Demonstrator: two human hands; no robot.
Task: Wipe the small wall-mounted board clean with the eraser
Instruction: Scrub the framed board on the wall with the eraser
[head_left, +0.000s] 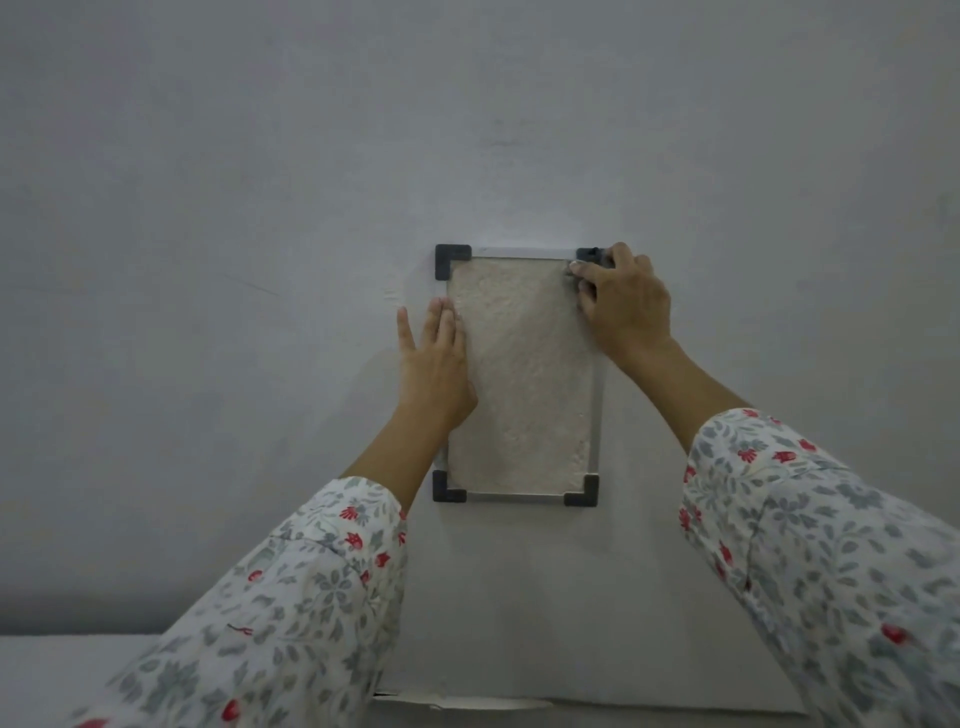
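A small upright board (524, 395) hangs on the grey wall, with a silver frame, dark plastic corners and a pale, mottled surface. My left hand (436, 364) lies flat against its left edge, fingers spread and pointing up. My right hand (621, 304) is at the board's top right corner, fingers curled around a small dark object (589, 258) pressed to the board; it looks like the eraser, mostly hidden by my fingers. Both forearms wear floral sleeves.
The plain grey wall (260, 208) fills the view around the board. Below the board a pale flat surface (519, 623) reaches toward me, with a torn white edge (457, 702) at the bottom. A light ledge (62, 675) lies low on the left.
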